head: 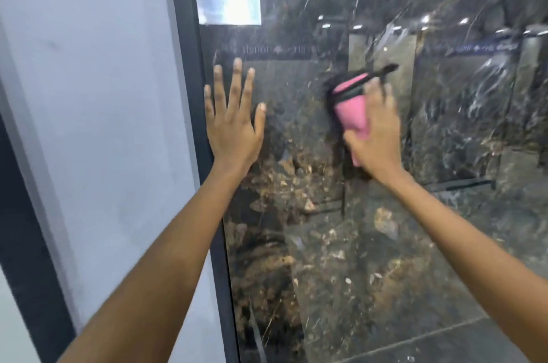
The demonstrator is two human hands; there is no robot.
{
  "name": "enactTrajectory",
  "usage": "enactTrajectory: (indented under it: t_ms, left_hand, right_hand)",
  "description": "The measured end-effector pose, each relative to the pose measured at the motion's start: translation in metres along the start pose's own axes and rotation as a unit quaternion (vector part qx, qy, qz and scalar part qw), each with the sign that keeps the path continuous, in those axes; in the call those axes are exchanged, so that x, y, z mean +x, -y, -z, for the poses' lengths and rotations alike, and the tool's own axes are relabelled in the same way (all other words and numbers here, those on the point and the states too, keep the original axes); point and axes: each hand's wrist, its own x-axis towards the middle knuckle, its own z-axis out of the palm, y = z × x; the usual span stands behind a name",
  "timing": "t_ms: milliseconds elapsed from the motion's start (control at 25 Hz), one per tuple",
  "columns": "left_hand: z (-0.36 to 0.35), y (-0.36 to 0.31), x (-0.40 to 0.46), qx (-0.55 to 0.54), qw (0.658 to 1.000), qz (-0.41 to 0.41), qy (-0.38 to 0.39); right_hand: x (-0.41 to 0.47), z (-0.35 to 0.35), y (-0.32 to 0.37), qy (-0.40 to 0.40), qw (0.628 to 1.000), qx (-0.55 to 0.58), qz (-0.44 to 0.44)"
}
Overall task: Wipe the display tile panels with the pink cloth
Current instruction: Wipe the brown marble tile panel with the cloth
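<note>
Head view: left hand (234, 122) flat, fingers straight, by panel (385, 244) edge; right hand (375, 137) grips pink cloth (351, 109) mid-panel.

Even indoor light. The glossy dark marble tile panel (385, 244) mirrors bright ceiling lamps at upper right. Glare washes out the white paper label (229, 0). Overall motion blur; edges bow.

Tile showroom, framed glossy marble display panel (355, 244), label sticker (229, 1)
</note>
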Motion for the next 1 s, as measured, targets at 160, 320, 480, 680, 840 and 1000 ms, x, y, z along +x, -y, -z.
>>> enactTrajectory:
  t_ms: [160, 320, 480, 680, 840, 1000]
  left_hand:
    - [-0.01, 0.002, -0.002, 0.04, 0.999, -0.017, 0.008]
    - [-0.008, 0.003, 0.005, 0.041, 0.999, -0.017, 0.003]
    - [-0.008, 0.003, -0.001, 0.033, 0.999, -0.005, -0.005]
    - [0.001, -0.027, 0.033, -0.078, 0.995, 0.01, -0.063]
    - [-0.014, -0.031, 0.045, -0.018, 0.999, 0.016, -0.026]
    - [-0.018, -0.029, 0.043, 0.027, 0.999, 0.015, -0.018]
  right_hand:
    - [-0.006, -0.004, 0.021, 0.01, 1.0, -0.021, 0.007]
    - [-0.047, -0.007, 0.012, 0.175, 0.864, -0.152, 0.447]
    - [0.074, 0.035, 0.0, 0.003, 0.997, -0.038, -0.064]
    - [0.023, -0.003, 0.04, 0.091, 0.967, -0.035, 0.235]
    - [0.038, 0.01, -0.022, 0.054, 0.932, -0.11, 0.342]
    - [0.143, 0.066, -0.078, -0.105, 0.97, 0.0, -0.22]
